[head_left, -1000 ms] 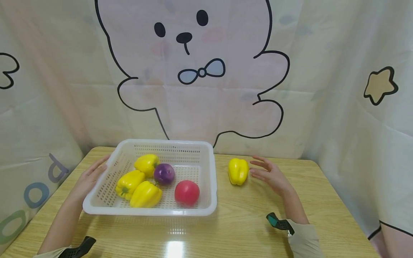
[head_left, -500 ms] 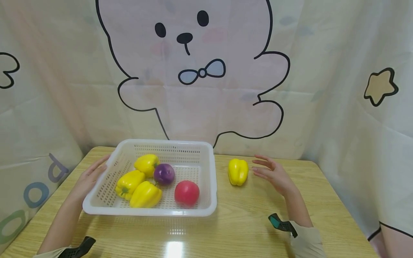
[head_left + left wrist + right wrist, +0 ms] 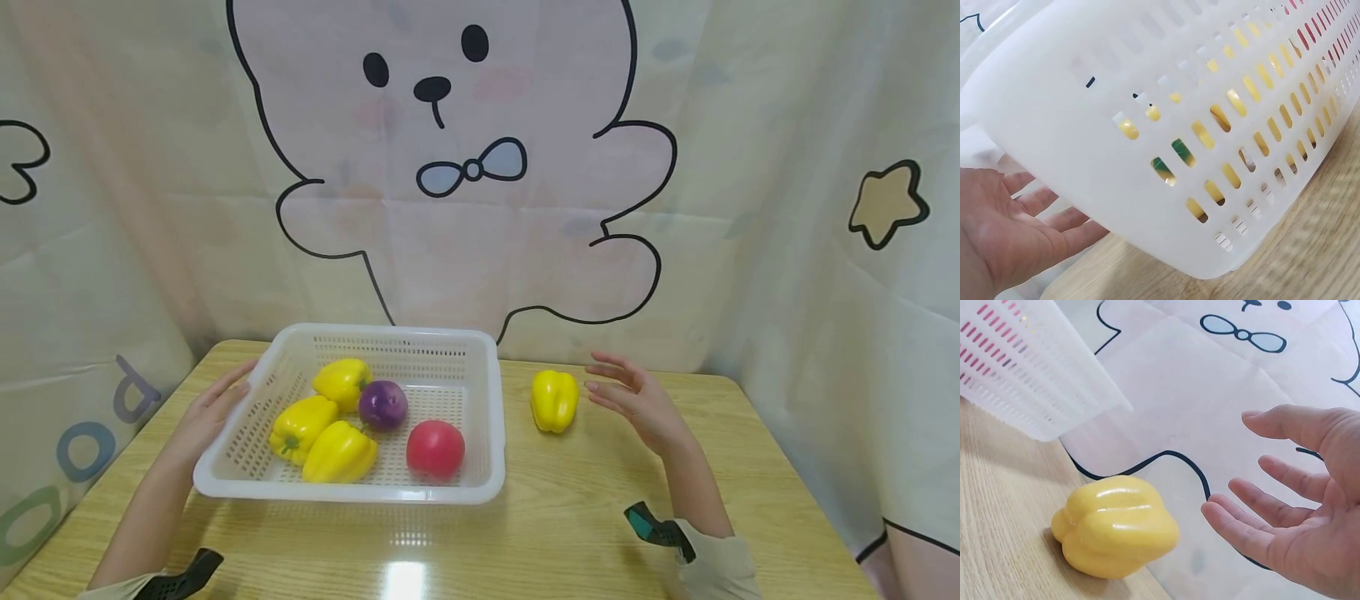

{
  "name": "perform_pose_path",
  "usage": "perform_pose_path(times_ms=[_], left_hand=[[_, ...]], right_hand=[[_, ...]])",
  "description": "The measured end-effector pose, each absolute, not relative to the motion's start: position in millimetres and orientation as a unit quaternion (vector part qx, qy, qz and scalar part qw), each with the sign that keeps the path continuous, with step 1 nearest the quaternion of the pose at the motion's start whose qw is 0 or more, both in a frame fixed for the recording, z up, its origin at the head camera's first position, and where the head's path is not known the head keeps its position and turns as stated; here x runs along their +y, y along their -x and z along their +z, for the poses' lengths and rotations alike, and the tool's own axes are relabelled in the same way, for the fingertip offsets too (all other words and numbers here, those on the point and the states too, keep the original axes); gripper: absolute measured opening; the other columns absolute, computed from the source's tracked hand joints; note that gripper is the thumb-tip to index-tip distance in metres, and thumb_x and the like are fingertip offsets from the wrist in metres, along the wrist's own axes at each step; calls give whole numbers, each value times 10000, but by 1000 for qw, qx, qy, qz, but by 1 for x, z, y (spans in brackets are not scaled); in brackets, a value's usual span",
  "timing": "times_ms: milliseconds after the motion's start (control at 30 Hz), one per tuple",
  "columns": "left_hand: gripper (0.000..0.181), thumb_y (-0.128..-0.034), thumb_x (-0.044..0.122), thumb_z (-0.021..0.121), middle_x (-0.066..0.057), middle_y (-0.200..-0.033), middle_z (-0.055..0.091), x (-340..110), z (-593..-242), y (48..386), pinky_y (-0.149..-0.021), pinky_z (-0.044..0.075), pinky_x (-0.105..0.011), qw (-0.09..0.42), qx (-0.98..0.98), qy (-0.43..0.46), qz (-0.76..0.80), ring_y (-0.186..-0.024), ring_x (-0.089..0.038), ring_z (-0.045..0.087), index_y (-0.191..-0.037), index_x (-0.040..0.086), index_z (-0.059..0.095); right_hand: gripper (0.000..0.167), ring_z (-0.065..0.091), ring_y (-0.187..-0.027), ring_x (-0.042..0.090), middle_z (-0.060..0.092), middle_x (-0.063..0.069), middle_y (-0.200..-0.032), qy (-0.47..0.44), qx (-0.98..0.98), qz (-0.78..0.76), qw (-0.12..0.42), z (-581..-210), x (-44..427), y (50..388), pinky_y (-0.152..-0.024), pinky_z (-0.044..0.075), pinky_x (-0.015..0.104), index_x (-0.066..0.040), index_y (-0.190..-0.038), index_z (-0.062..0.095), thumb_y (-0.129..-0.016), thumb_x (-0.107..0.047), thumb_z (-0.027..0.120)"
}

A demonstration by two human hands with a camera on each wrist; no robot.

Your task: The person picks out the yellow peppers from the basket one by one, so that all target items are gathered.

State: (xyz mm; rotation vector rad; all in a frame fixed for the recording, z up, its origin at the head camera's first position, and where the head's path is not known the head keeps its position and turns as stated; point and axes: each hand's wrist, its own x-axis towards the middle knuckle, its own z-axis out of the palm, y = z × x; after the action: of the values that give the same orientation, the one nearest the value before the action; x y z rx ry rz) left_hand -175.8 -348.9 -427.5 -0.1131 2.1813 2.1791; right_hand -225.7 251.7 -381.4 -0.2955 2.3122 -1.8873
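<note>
A white perforated basket (image 3: 480, 417) stands on the table. Inside lie three yellow bell peppers (image 3: 340, 452), a round purple item (image 3: 382, 405) and a round red item (image 3: 435, 450). My left hand (image 3: 208, 417) rests against the basket's left side, its fingers (image 3: 1079, 237) extended along the wall in the left wrist view. To the right of the basket, a lone yellow bell pepper (image 3: 555, 401) sits on the tabletop. Just right of it is my right hand (image 3: 643, 408), fingers (image 3: 1235, 519) spread and slightly bent, apart from the pepper and holding nothing.
The wooden table (image 3: 570, 517) reaches back to a printed curtain (image 3: 465, 275) with a bear on it. Curtain cloth also hangs along the left and right sides. A dark strap (image 3: 656, 529) sits on each wrist.
My right hand has drawn slightly to the right, away from the lone yellow bell pepper. The left hand, the basket and its contents stay where they were.
</note>
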Motion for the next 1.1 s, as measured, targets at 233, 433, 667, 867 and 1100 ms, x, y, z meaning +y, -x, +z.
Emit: perform_pose_path(times_ms=[233,433,667,867,1100], left_hand=[[362,-1141,279,494,174,-1060,748,-350,-427,177,-714,625,-250,20,683,15,730,-878,-69,743,-1441,470,566],[359,-1136,300,506,182,-1053,745,-350,-426,178,-716,624,-249,25,687,24,726,-875,-65,741,-1453,463,547],[335,-1136,299,507,189,-1048,741,-350,-425,178,-720,622,-243,29,686,29,727,-875,-58,736,-1400,493,573],[318,-1137,295,504,182,-1045,739,-348,-424,178,-721,619,-242,31,681,31,731,-875,-61,734,-1357,508,590],[382,-1146,300,467,221,-1050,721,-350,-424,178,-721,618,-238,33,700,33,713,-876,-45,727,-1467,498,536]], right_hand=[[604,654,-1216,122,421,334,-1557,109,771,-624,63,-374,246,220,-986,559,218,30,-1581,363,-1069,-132,641],[600,664,-1203,126,459,303,-1540,109,775,-619,63,-367,239,214,-989,556,217,21,-1580,374,-1068,-138,644],[589,661,-1229,160,445,322,-1543,113,772,-623,60,-357,230,208,-988,553,209,30,-1572,380,-1068,-130,640],[544,671,-1172,66,467,317,-1517,130,759,-637,44,-352,223,201,-998,561,241,64,-1552,389,-1077,-86,608],[524,662,-1177,60,534,218,-1465,133,755,-642,28,-346,213,193,-989,567,242,48,-1541,415,-1080,-103,611]])
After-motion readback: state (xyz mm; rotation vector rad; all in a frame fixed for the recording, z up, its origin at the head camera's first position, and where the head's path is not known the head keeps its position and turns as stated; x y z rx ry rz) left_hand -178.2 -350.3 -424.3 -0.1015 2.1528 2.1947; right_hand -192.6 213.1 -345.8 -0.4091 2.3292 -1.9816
